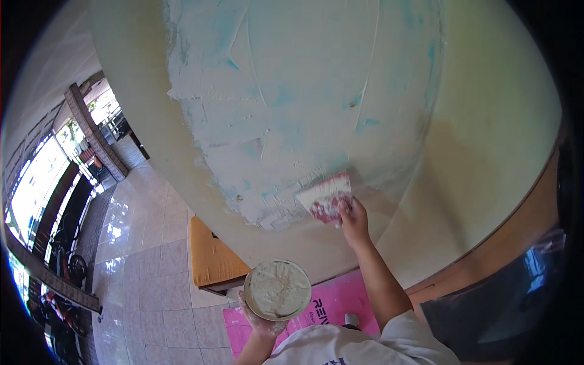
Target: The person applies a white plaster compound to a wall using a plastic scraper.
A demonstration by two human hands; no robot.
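Note:
My right hand (pixel 353 220) is closed on a wide red putty knife (pixel 326 196), its blade smeared with white filler. The blade lies at the wall, by the lower edge of a rough patch of wet putty (pixel 292 115) where bluish spots show through. Ridges and streaks cross that patch. Low at my front, my left hand (pixel 263 321) holds a round tub (pixel 278 289) from beneath and the side. Pale, creamy putty fills the tub. White smears cover the fingers of both hands.
An orange-yellow cushioned bench (pixel 216 254) stands against the wall's foot on the left. A pink sheet with printing (pixel 350 298) lies below me on the tiled floor (pixel 164 304). Dark plastic sheeting (pixel 496 319) is at lower right. Motorcycles (pixel 64 310) stand beyond a pillar (pixel 94 131) at far left.

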